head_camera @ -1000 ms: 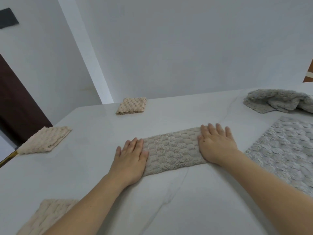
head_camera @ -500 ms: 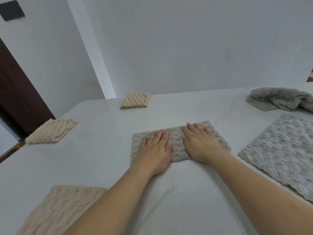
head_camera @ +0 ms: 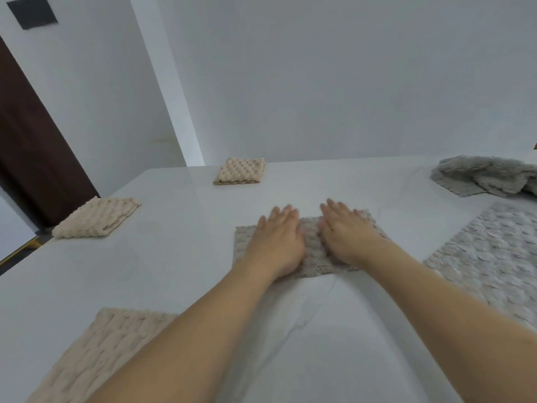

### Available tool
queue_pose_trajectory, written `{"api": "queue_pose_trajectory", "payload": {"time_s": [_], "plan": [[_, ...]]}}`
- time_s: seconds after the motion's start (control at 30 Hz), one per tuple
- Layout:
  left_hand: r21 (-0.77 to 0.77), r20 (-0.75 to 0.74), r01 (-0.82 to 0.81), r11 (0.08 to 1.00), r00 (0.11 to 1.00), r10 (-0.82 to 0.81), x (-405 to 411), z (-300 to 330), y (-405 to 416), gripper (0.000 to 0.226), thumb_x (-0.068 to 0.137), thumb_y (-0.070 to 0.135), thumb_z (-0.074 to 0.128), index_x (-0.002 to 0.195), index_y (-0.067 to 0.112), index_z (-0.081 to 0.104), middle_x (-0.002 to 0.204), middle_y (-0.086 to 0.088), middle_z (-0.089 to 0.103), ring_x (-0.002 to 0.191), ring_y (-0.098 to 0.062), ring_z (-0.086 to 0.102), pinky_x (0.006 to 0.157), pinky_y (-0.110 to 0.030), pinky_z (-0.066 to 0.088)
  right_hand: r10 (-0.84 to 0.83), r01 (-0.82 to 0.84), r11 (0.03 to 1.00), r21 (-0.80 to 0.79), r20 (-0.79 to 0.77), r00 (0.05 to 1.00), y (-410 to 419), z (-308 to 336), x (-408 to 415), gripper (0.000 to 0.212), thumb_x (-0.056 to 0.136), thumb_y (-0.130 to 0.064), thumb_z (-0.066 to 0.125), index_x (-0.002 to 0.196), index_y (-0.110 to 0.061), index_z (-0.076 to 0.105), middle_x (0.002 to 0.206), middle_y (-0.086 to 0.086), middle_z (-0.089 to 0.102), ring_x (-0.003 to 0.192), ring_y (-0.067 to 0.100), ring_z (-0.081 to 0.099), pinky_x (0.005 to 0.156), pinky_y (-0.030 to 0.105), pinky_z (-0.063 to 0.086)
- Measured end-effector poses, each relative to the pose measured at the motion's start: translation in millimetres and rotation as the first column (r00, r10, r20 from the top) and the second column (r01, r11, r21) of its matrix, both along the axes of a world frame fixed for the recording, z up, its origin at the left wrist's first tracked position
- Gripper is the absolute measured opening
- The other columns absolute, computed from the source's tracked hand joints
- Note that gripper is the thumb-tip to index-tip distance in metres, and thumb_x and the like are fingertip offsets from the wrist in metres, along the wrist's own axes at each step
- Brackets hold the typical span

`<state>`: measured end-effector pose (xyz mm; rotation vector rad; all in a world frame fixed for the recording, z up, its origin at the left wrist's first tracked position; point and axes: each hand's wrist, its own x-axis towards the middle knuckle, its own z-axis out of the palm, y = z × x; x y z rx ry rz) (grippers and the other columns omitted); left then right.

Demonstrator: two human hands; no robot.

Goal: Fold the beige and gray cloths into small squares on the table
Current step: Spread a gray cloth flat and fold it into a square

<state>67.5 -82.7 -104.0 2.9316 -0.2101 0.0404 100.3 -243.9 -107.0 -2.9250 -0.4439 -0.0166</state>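
Both hands, left point(head_camera: 276, 242) and right point(head_camera: 347, 237), are pressing flat, fingers straight, on one folded gray cloth point(head_camera: 312, 251). Three beige cloths point(head_camera: 239, 171) point(head_camera: 97, 218) point(head_camera: 96, 353) are lying left, two more gray point(head_camera: 488, 175) point(head_camera: 491, 257) right.

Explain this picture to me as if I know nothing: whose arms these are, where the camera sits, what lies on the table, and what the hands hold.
There is no machine. A person wears a camera on the head, looking forward and down, so the two bare arms are their own. Both hands lie flat, fingers straight: the left hand and the right hand press a folded gray cloth onto the white table. Nothing is gripped. Two folded beige squares sit further left, an unfolded beige cloth lies near left, a flat gray cloth lies right, and a crumpled gray cloth lies far right.
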Motion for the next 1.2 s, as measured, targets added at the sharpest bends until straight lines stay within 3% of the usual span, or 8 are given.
{"api": "queue_pose_trajectory", "payload": {"time_s": [0.4,0.53,0.63,0.7,0.8,0.93,1.13,1.2], "plan": [[0.044,-0.063,-0.065,0.997,0.996,0.068,-3.5,-22.5,21.4,0.060,0.104,0.045,0.013,0.158,0.021,0.003,0.165,0.005,-0.002,0.151,-0.013,-0.005,0.122,-0.037,-0.005,-0.023,0.024,1.000,0.001,-0.034,0.999,-11.3,-23.4,0.3,0.058,0.103,-0.042,0.010,0.156,-0.020,0.006,0.163,-0.004,0.000,0.149,0.013,-0.002,0.121,0.037,-0.003],[0.070,-0.152,-0.165,0.984,0.973,0.174,-9.5,-17.1,59.0,0.060,0.104,0.045,0.011,0.158,0.022,0.000,0.165,0.004,-0.006,0.151,-0.016,-0.007,0.122,-0.040,-0.007,-0.141,0.135,0.988,-0.077,-0.091,0.986,-43.3,-16.9,5.1,0.058,0.103,-0.041,0.011,0.155,-0.019,0.006,0.163,-0.002,0.001,0.149,0.016,0.000,0.121,0.042,-0.002],[0.263,-0.201,-0.238,0.935,0.934,0.295,-1.4,-0.7,66.8,0.064,0.102,0.043,0.012,0.157,0.014,-0.003,0.165,-0.004,-0.008,0.151,-0.023,-0.010,0.120,-0.045,-0.011,-0.252,0.260,0.943,-0.208,0.066,0.966,-52.6,0.5,7.2,0.053,0.101,-0.033,0.019,0.149,-0.009,0.027,0.158,0.006,0.023,0.148,0.024,0.010,0.120,0.047,0.003],[0.310,-0.111,-0.202,0.929,0.963,0.247,7.4,10.0,45.1,0.067,0.101,0.038,0.021,0.156,0.008,-0.002,0.164,-0.008,-0.008,0.151,-0.026,-0.011,0.120,-0.046,-0.011,-0.199,0.225,0.964,-0.141,0.175,0.964,-33.7,8.9,5.2,0.048,0.100,-0.028,0.024,0.143,-0.009,0.034,0.154,0.007,0.027,0.145,0.026,0.014,0.119,0.048,0.008],[0.145,0.020,-0.037,0.989,0.999,0.035,6.4,2.8,0.6,0.060,0.103,0.037,0.020,0.157,0.013,0.007,0.165,-0.005,0.003,0.151,-0.023,-0.003,0.121,-0.045,-0.005,-0.038,0.041,0.998,-0.041,0.074,0.996,4.4,-6.0,-5.0,0.052,0.103,-0.031,0.020,0.151,-0.011,0.021,0.161,0.006,0.014,0.148,0.023,0.010,0.120,0.045,0.008],[0.049,-0.037,-0.041,0.998,0.998,0.043,0.1,-24.2,0.4,0.060,0.103,0.046,0.013,0.158,0.021,0.006,0.165,0.003,0.002,0.151,-0.016,-0.003,0.122,-0.040,-0.004,-0.021,0.020,1.000,0.012,0.023,1.000,1.8,-27.3,-7.7,0.057,0.103,-0.039,0.012,0.155,-0.017,0.009,0.163,-0.001,0.004,0.149,0.017,0.001,0.120,0.041,0.000],[0.087,-0.121,-0.110,0.990,0.985,0.120,-5.8,-19.8,52.7,0.060,0.103,0.048,0.009,0.157,0.024,-0.001,0.165,0.005,-0.005,0.151,-0.014,-0.008,0.122,-0.038,-0.006,-0.121,0.120,0.993,-0.011,-0.055,0.991,-37.8,-23.5,1.6,0.058,0.102,-0.042,0.010,0.155,-0.021,0.004,0.163,-0.005,-0.002,0.149,0.014,-0.003,0.121,0.042,0.002],[0.201,-0.128,-0.122,0.972,0.980,0.150,-12.3,-14.6,63.6,0.061,0.102,0.048,0.004,0.157,0.023,-0.002,0.165,0.003,-0.004,0.151,-0.017,-0.007,0.121,-0.043,-0.007,-0.151,0.149,0.988,-0.037,-0.066,0.986,-41.4,-23.3,2.0,0.058,0.102,-0.042,0.010,0.155,-0.021,0.004,0.163,-0.004,-0.003,0.149,0.018,-0.001,0.121,0.044,0.002]]}}
